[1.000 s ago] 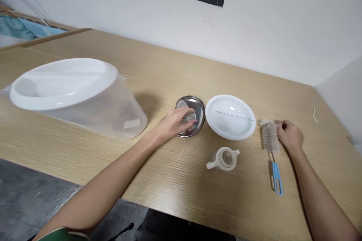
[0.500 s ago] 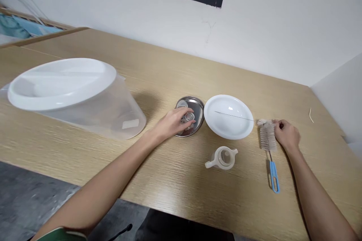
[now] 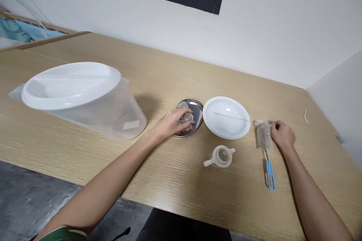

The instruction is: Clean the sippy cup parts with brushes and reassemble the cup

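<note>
My left hand (image 3: 173, 122) is over a round metal plate (image 3: 199, 115), its thumb and forefinger curved about a small clear round plastic piece (image 3: 188, 117). Other clear pieces lie on the plate, partly hidden by the fingers. Right of the bottle brush (image 3: 264, 137), my right hand (image 3: 283, 134) is closed, fingertips at the bristles; what it pinches is hidden. A thin wire (image 3: 232, 116) stretches over the white bowl (image 3: 210, 130) toward that hand. Nearer me stands a small clear container with a two-handled pale ring (image 3: 219, 156).
A large translucent pitcher (image 3: 113, 116) with a white lid (image 3: 72, 99) stands at the left. A short pale strip (image 3: 306, 116) lies at the far right of the wooden table (image 3: 169, 180). A white wall (image 3: 260, 26) rises behind it.
The view has shifted slightly, so the things sit a little differently in the picture. Both hands keep their places beside the plate pieces and the brush.
</note>
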Motion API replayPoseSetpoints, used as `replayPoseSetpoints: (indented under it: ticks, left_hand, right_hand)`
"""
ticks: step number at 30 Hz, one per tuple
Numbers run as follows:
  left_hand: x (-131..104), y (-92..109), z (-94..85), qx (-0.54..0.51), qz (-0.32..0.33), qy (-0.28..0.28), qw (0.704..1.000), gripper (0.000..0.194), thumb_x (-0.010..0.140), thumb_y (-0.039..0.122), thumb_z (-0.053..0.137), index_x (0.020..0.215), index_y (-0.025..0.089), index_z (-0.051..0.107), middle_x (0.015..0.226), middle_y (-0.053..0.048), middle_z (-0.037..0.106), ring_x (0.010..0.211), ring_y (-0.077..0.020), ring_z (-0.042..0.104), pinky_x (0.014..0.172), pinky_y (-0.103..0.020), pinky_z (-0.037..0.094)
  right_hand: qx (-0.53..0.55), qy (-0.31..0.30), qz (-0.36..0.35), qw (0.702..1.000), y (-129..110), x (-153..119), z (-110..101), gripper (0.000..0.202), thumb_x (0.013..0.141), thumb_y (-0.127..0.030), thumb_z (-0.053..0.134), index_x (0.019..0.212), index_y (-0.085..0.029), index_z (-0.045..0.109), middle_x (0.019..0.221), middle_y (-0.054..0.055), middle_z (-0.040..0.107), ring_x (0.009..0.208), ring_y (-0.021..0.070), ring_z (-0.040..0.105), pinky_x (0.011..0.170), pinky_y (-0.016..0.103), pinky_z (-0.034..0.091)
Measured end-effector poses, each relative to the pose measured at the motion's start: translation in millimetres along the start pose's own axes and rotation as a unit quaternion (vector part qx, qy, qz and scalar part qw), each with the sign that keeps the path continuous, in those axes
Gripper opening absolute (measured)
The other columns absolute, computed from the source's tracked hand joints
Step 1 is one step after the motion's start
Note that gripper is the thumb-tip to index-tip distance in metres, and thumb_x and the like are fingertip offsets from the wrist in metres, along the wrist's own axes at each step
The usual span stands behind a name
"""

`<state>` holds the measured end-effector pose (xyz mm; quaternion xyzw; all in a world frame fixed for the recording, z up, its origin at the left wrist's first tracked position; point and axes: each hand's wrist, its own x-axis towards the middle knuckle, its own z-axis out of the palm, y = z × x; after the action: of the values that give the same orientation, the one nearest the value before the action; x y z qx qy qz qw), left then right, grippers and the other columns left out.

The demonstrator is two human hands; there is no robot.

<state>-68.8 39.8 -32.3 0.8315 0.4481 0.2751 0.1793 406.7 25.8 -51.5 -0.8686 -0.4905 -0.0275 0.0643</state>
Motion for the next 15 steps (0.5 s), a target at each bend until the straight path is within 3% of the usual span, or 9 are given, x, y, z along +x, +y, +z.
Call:
replayPoseSetpoints:
  ticks: [10,15]
  left_hand:
    - [4.6,-10.0,3.8,0.016,0.060,-0.013,0.998,0.030,0.095,0.043,0.055,0.108,0.018,0.065,0.119,-0.006,0.066,0.114,-0.0208,0.059,0.100,-0.035,0.044]
    - [5.0,-6.9,4.0,0.031,0.065,-0.011,0.997,0.031,0.097,0.043,0.052,0.109,0.018,0.066,0.114,-0.004,0.068,0.110,-0.0204,0.061,0.097,-0.036,0.044]
  right_hand:
    - [-0.005,-0.001,0.002,1.000,-0.3,-0.2,-0.1,0.050,0.094,-0.053,0.035,0.106,-0.020,0.071,0.103,0.014,0.069,0.092,0.0297,0.061,0.064,0.033,0.032]
    - [-0.005,-0.005,0.004,1.000,-1.3,-0.7,-1.3,0.049,0.094,-0.053,0.035,0.106,-0.021,0.070,0.105,0.013,0.069,0.094,0.0294,0.061,0.066,0.034,0.032]
